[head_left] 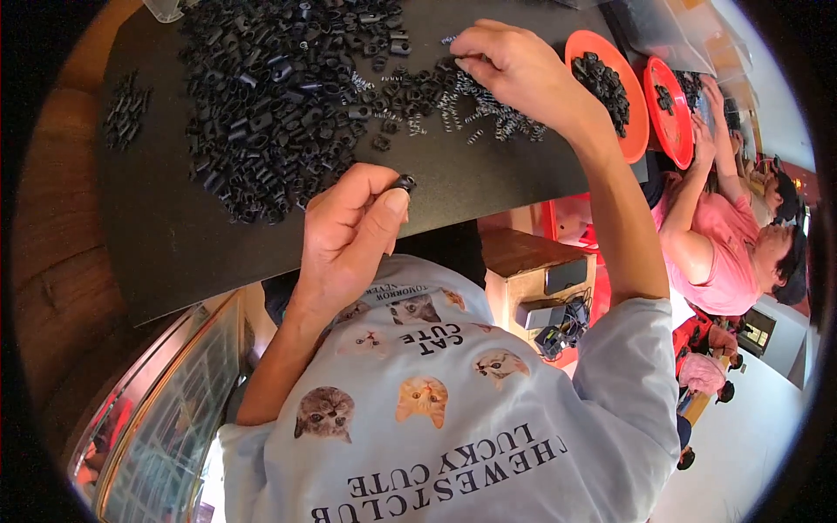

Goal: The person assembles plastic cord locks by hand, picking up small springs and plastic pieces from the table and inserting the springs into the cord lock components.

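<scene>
Near the table's front edge, my left hand point(349, 240) is closed, pinching a small black plastic cord lock piece point(404, 182) between thumb and forefinger. A round hole shows in the piece. My right hand point(519, 70) reaches across the table, its thumb and fingertips drawn together above a pile of small metal coil springs point(514, 122). One spring point(447, 40) shows right beside those fingertips; whether it is gripped or lies on the table is unclear. A big heap of black plastic cord lock pieces point(270, 105) spreads to the left of the springs.
Dark table point(157, 218) under everything. Small group of black parts point(129, 112) at far left. At right, an orange-red plate point(634, 131) holds black pieces, beside a red tray point(671, 131). Co-worker in pink point(719, 248) works there. Wooden box point(514, 261) below the table edge.
</scene>
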Action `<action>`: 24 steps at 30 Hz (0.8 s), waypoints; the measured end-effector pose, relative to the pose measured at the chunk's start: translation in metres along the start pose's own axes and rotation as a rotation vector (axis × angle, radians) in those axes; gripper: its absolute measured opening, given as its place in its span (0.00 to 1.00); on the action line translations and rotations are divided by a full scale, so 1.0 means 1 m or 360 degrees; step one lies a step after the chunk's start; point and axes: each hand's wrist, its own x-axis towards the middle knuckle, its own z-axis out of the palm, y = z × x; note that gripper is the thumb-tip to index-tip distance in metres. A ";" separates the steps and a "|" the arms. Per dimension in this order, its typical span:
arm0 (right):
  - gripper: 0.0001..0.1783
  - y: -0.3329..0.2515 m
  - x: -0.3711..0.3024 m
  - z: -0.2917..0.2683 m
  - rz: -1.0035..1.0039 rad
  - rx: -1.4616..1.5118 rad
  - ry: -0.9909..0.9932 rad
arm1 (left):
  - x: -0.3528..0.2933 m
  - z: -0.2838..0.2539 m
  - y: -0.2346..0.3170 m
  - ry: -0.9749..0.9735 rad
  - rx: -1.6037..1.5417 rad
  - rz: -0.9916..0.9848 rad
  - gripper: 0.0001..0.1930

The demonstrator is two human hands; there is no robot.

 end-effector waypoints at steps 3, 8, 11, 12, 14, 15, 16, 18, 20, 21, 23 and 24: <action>0.07 0.003 0.011 0.006 0.0059 -0.0146 -0.0045 | 0.000 -0.001 0.000 -0.0014 0.0001 -0.0031 0.08; 0.08 -0.001 0.019 0.004 0.0040 -0.0285 -0.0097 | 0.000 -0.003 0.001 -0.0026 0.0012 -0.0038 0.08; 0.08 -0.003 0.019 0.005 0.0013 -0.0319 -0.0094 | 0.000 -0.002 0.002 -0.0016 0.0022 -0.0026 0.08; 0.08 -0.004 0.020 0.004 0.0024 -0.0344 -0.0094 | 0.001 -0.002 0.003 -0.0015 0.0021 -0.0026 0.08; 0.07 -0.008 0.022 0.001 0.0029 -0.0360 -0.0113 | 0.001 -0.003 0.004 -0.0025 0.0046 -0.0028 0.08; 0.07 -0.009 0.022 0.000 0.0036 -0.0377 -0.0130 | 0.001 -0.003 0.005 -0.0027 0.0045 -0.0028 0.08; 0.07 -0.009 0.021 0.000 0.0039 -0.0378 -0.0130 | 0.001 -0.003 0.005 -0.0022 0.0044 -0.0033 0.08; 0.06 -0.011 0.018 0.002 -0.0026 -0.0306 0.0058 | 0.002 -0.003 0.006 -0.0012 0.0042 -0.0040 0.08; 0.07 -0.017 0.020 -0.012 0.0061 -0.0248 -0.0081 | 0.002 -0.003 0.006 -0.0006 0.0013 -0.0047 0.09; 0.09 -0.022 0.020 -0.021 0.0153 -0.0195 -0.0217 | 0.002 -0.003 0.007 -0.0004 0.0013 -0.0049 0.09; 0.10 -0.026 0.018 -0.032 0.0128 -0.0050 -0.0214 | 0.002 -0.002 0.007 0.0004 -0.0018 -0.0053 0.09; 0.12 -0.028 0.015 -0.035 0.0108 0.0090 -0.0208 | 0.003 -0.002 0.007 0.0002 -0.0018 -0.0054 0.09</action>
